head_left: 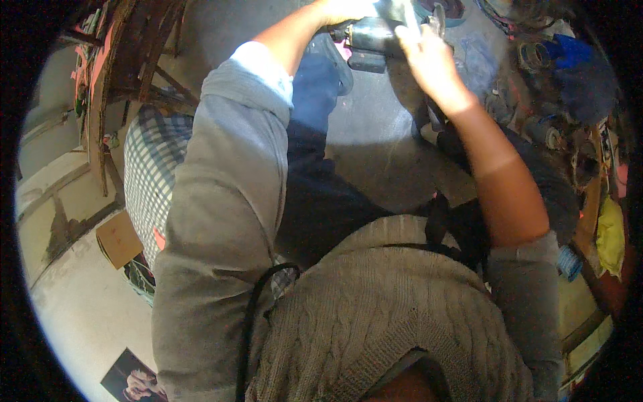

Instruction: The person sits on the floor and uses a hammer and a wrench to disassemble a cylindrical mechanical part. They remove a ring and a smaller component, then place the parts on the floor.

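My left hand (341, 11) reaches to the top edge, washed out by bright light; its fingers are not clear. Just below and right of it is a dark metal cylinder (372, 37), like a motor or tool body, with a small dark block (365, 61) underneath. My right hand (429, 60) is closed round a pale, narrow piece (410, 20) at the cylinder's right side. A curved grey metal part (438, 20) sits just beyond that hand.
My legs (311, 100) border a grey floor (362, 127). A wooden frame (100, 80), checked cushion or cloth (151, 161) and cardboard (117, 238) are at left. Cluttered coils (532, 57), blue cloth (576, 67) and a yellow bag (609, 234) line the right side.
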`<state>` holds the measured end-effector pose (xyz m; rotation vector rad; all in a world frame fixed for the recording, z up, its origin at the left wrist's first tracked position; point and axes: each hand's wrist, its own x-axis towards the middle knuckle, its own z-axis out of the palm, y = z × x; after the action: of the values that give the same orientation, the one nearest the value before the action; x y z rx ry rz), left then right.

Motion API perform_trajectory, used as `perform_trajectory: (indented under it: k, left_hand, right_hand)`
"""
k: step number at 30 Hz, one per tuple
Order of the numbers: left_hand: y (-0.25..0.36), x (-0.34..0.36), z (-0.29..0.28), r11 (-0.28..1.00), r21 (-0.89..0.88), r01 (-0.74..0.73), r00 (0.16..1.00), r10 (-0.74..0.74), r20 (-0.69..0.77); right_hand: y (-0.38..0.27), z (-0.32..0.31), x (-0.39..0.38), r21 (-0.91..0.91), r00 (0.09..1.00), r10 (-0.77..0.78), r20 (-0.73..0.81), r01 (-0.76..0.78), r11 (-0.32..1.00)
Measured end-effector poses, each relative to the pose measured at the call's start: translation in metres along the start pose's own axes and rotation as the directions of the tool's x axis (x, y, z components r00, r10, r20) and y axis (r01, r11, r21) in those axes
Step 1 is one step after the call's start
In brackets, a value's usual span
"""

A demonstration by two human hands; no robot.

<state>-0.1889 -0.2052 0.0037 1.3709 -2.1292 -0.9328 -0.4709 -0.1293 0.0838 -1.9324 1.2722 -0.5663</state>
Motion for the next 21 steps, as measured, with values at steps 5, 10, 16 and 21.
perform_trajectory:
  k: [5,10,16,21]
  left_hand:
    - [-0.025,-0.009,0.01,0.992,-0.103,0.07,0.997,-0.072,-0.011]
    - [-0.025,-0.007,0.012,0.99,-0.118,0.082,0.996,-0.086,-0.03]
    - [0.001,-0.01,0.004,0.949,0.04,0.313,0.95,-0.313,-0.005]
    - [0.0,-0.02,0.023,0.986,0.096,0.133,0.986,-0.122,-0.11]
  right_hand:
    - [0.023,-0.041,0.015,0.358,0.838,0.168,0.52,-0.392,0.847]
    - [-0.024,-0.24,0.004,0.179,0.99,-0.066,-0.124,0.088,0.98]
    - [-0.063,-0.192,-0.034,-0.055,0.909,-0.23,-0.347,0.225,0.973]
    - [0.007,0.013,-0.006,0.035,0.93,0.312,0.193,-0.324,0.945]
